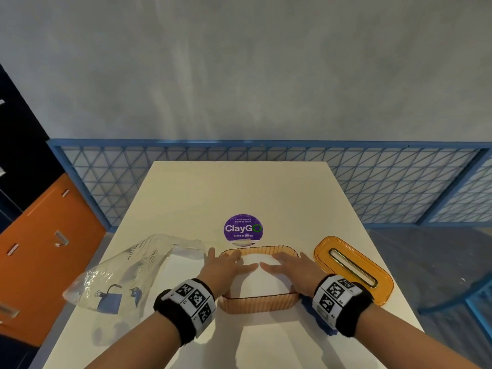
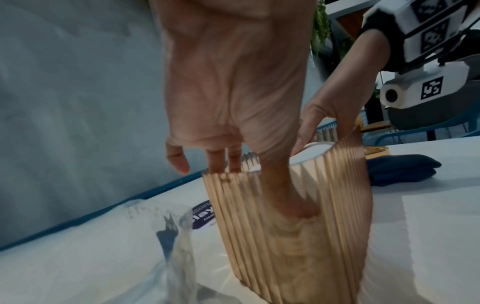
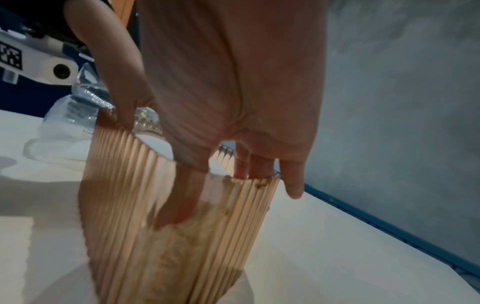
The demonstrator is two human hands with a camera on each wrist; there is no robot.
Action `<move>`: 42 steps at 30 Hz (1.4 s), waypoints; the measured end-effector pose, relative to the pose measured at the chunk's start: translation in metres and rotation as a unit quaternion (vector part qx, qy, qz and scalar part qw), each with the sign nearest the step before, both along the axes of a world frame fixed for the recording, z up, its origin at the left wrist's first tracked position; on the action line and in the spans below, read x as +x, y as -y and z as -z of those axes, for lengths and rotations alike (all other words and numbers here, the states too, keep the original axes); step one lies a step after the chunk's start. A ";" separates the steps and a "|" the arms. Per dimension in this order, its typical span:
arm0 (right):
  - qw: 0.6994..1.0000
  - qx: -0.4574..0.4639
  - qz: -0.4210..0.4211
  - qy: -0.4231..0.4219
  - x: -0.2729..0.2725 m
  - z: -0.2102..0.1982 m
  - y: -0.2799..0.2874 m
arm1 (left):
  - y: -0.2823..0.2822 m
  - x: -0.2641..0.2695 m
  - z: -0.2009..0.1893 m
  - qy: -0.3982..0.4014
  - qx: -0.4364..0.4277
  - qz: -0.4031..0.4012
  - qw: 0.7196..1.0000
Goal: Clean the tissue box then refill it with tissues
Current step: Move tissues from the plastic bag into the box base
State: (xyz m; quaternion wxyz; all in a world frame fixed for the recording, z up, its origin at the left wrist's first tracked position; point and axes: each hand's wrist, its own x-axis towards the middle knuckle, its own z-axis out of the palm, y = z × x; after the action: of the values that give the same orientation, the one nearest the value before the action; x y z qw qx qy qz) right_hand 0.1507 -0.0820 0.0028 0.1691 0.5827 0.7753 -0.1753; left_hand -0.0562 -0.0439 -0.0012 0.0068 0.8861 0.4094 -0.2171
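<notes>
An orange ribbed tissue box (image 1: 259, 302) stands lidless on the white table (image 1: 239, 187), holding a white stack of tissues (image 1: 259, 280). My left hand (image 1: 229, 265) and right hand (image 1: 290, 265) lie flat on the stack side by side, pressing it, thumbs nearly touching. In the left wrist view the left hand (image 2: 233, 92) has its thumb down inside the box (image 2: 285, 236) and its little finger outside the rim. The right wrist view shows the right hand (image 3: 233, 82) the same way in the box (image 3: 124, 195). The box's orange slotted lid (image 1: 354, 267) lies to the right.
An empty clear plastic tissue wrapper (image 1: 119, 278) lies left of the box. A purple round sticker (image 1: 243, 228) sits just behind it. A dark blue cloth (image 2: 405, 170) lies near my right wrist. A blue mesh railing (image 1: 266, 161) borders the table's far end.
</notes>
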 end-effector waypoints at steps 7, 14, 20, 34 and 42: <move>0.999 -0.004 0.038 -0.013 -0.006 -0.016 0.007 | 0.014 0.001 -0.003 0.018 0.030 -0.022 0.999; 0.988 0.091 0.098 -0.072 -0.003 -0.032 -0.005 | 0.005 0.002 -0.023 0.155 -0.017 -0.121 0.980; 0.985 0.083 0.138 -0.063 -0.013 -0.024 -0.006 | -0.008 0.004 -0.018 0.140 -0.002 -0.123 0.982; 0.987 0.109 0.121 -0.018 -0.020 -0.005 0.002 | -0.031 0.026 -0.006 0.195 -0.104 -0.125 0.967; 0.988 0.099 0.118 -0.015 -0.020 -0.007 0.000 | -0.034 0.036 -0.007 0.180 -0.134 -0.092 0.970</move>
State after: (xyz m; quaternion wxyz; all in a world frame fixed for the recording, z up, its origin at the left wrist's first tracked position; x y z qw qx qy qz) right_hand 0.1310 -0.0822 0.0099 0.0769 0.6811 0.7174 -0.1248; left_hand -0.0206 -0.0103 0.0059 0.2188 0.8601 0.4486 -0.1051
